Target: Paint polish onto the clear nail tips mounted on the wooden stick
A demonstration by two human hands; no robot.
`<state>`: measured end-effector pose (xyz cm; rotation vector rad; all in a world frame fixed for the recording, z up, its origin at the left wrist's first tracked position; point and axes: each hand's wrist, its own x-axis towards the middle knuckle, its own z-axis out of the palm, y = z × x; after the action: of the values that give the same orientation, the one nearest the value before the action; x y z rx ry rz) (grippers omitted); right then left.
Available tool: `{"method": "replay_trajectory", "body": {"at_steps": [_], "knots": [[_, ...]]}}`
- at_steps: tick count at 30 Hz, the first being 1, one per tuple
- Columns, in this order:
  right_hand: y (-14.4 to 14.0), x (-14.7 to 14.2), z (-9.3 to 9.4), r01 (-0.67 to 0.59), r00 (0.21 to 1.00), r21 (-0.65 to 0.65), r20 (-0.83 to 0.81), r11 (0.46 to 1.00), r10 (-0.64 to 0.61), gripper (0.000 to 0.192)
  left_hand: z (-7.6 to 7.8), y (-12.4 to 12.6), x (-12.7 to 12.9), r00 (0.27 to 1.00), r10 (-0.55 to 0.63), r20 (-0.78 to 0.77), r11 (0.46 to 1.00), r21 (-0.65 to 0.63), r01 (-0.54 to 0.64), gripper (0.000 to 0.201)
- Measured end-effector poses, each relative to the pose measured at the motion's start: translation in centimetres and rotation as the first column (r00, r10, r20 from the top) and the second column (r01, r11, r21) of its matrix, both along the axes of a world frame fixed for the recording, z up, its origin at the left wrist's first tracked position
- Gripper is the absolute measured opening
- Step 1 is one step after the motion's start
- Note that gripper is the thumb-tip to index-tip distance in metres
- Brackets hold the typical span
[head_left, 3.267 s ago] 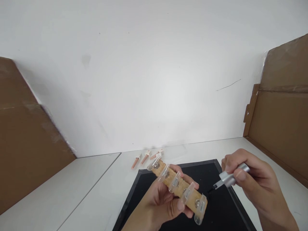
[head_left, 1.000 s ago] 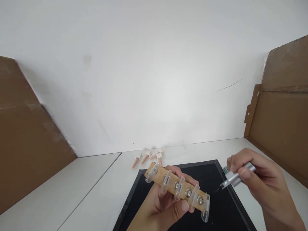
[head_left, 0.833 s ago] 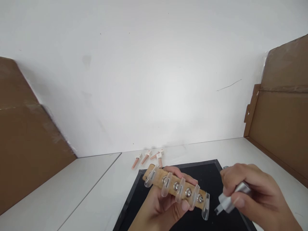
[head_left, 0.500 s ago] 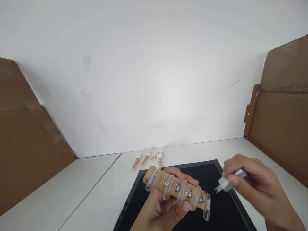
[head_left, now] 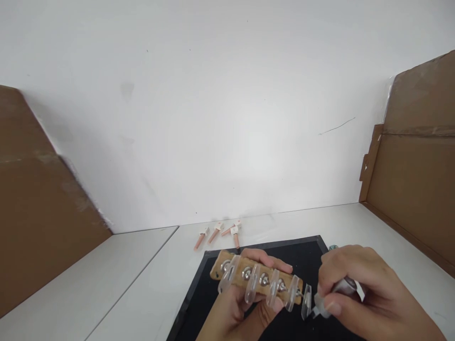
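While L hand [head_left: 241, 315] has the strip [head_left: 240, 278] pinched in head view, thumb on near side & fingers behind, R hand [head_left: 366, 289] grips the tool [head_left: 344, 286] just to its right, thumb & fingers closed round the barrel. Strip = wood, held up over the pad [head_left: 302, 265], tilted so its R end sits lower in view than its L. Along its face: 5 shiny round studs [head_left: 264, 279]. Clear tips [head_left: 252, 286], also 5, slant across it in a row; most overlap the wood, last one sits just past the R end. Can't tell how they're fixed. L thumb end is v. close to the middle ones; contact unclear.

Tool = silver, partly hidden by R fingers, w/ pale front & small dark pt. Pt is right beside lower part of the last tip; can't tell if touching.

Pad = black w/ dark grey edging, on white table [head_left: 149, 303], partly covered by both hands. Just beyond its far edge, twd L corner: 4 sticks [head_left: 215, 233], pink w/ white heads. Small greenish thing [head_left: 333, 247] shows behind R hand, mostly hidden. Dark seam [head_left: 131, 284] on table, L side. Behind: white wall [head_left: 227, 118]; brown cardboard [head_left: 412, 161] both sides.
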<state>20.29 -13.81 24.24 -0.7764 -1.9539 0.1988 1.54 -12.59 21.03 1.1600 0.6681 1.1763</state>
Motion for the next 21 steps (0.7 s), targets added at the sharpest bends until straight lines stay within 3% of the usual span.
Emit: {"method": "replay_trajectory", "body": {"at_steps": [5,10,13,18,21], "knots": [[-0.1,0.2,-0.8,0.049,0.999,-0.014,-0.009,0.999,-0.049,0.016,-0.8,0.2,-0.4,0.999,-0.044,0.012,0.999,0.02,0.044,0.025],[-0.2,0.4,-1.8,0.137,0.988,-0.003,-0.066,0.991,-0.137,0.02,-1.9,0.5,-0.7,0.999,-0.044,0.021,0.998,0.04,0.043,0.026],[-0.3,0.4,-1.4,0.14,0.989,-0.004,-0.046,0.99,-0.141,0.026,-1.6,0.4,-0.7,0.999,-0.014,-0.032,0.998,0.063,0.016,0.024],[-0.4,0.2,-0.3,0.045,0.998,0.018,0.05,0.999,-0.046,0.02,-0.6,0.1,-0.3,0.999,0.011,-0.045,0.998,0.068,-0.008,0.02],[-0.4,0.0,-0.5,0.097,0.994,0.003,0.04,0.995,-0.097,0.018,-0.5,0.0,-0.3,1.0,-0.005,-0.026,0.998,0.057,0.006,0.022]]}}
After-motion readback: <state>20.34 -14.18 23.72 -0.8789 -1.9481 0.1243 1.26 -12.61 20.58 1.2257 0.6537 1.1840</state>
